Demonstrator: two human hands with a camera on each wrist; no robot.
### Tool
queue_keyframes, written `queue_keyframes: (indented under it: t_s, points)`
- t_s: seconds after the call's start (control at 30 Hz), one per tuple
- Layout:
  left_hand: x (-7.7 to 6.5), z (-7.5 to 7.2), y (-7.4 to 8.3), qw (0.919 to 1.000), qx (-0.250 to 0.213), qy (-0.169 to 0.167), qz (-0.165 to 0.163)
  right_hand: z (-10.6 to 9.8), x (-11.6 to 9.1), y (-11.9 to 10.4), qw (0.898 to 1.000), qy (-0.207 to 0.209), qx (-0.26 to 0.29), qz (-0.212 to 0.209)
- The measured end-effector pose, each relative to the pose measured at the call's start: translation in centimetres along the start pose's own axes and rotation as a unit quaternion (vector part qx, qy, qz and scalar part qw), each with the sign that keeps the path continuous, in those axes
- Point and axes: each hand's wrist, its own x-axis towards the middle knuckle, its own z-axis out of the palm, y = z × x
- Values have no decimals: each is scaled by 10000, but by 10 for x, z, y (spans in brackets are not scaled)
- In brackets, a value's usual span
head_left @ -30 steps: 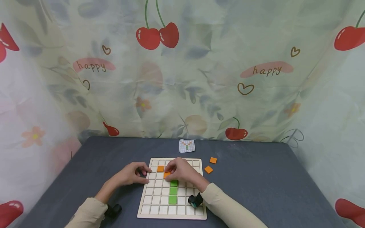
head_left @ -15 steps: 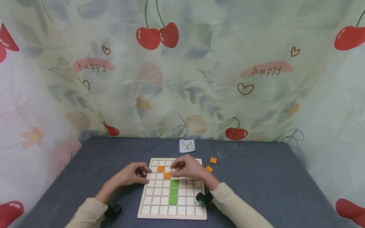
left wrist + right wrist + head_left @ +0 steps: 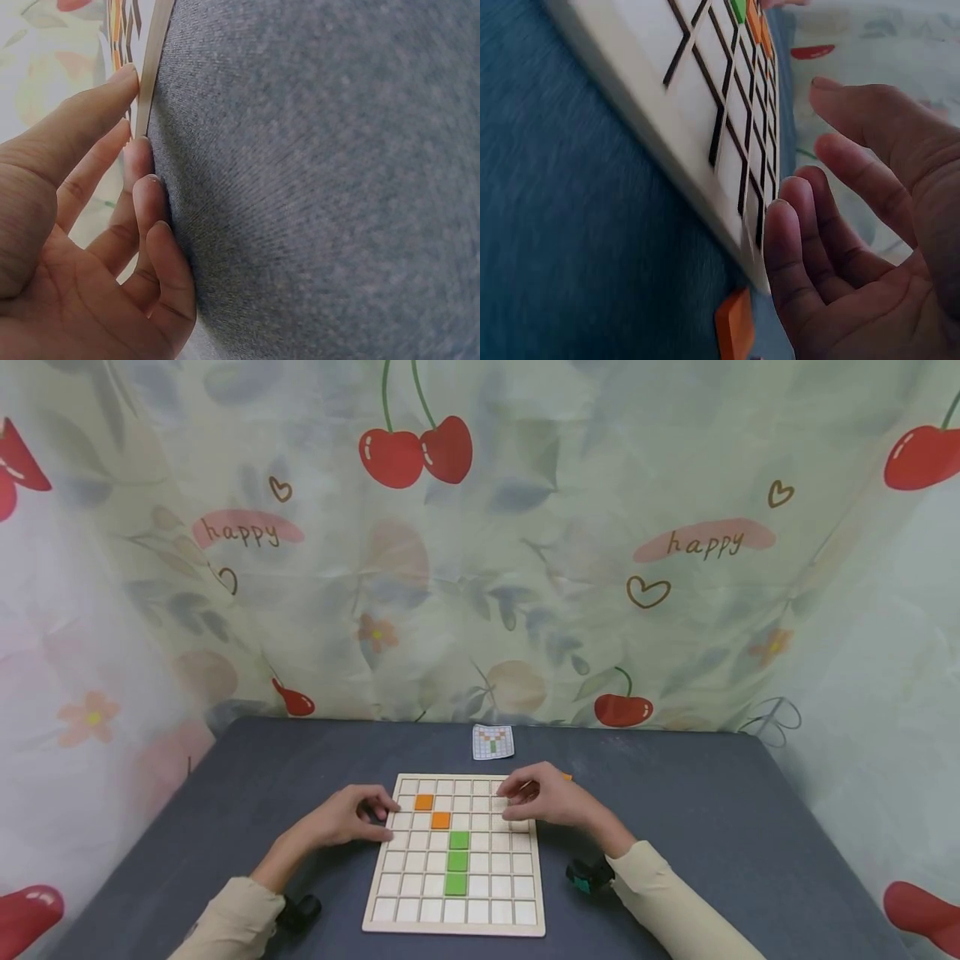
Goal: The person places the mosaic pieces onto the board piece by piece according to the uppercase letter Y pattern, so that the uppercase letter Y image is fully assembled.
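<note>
A pale wooden grid board [image 3: 502, 912] lies on the table. My left hand [image 3: 352, 814] rests at its left side, with thumb and fingertips touching the rim [image 3: 154, 64]. Set in the grid, two orange tiles [image 3: 440, 820] run diagonally down to a column of green tiles [image 3: 457, 861]. Over the board's upper right corner hovers my right hand [image 3: 551, 795], its fingers relaxed and apart with nothing between them. An orange tile [image 3: 736, 324] lies beside the board near that hand. In the head view, the hand hides most of the loose orange.
A small pattern card [image 3: 492, 742] with a coloured grid lies behind the board, near the table's back edge. The dark grey table [image 3: 675, 827] extends to both sides. A printed curtain [image 3: 525, 527] hangs behind it. Dark wrist cameras [image 3: 588, 875] are strapped on both wrists.
My right hand has let go of the second orange tile, now in its cell, and moved right to the board's upper right corner. My left hand has stayed at the rim.
</note>
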Motion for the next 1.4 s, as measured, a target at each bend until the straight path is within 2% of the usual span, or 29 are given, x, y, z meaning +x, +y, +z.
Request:
queue_keyframes:
  t_s: [0.4, 0.73, 1.1, 1.4]
  points:
    - [-1, 0, 4, 10000, 38, 20, -81, -30, -25, 10, 9993, 225, -211, 227]
    - [-1, 0, 3, 10000, 16, 21, -93, -48, -39, 26, 9967, 217, -723, 307]
    - [0, 0, 4, 9997, -92, -56, -205, -47, -40, 34, 9963, 200, -766, 348]
    - [2, -1, 3, 9996, -108, -64, -243, -45, -38, 36, 9930, 291, -1046, 471]
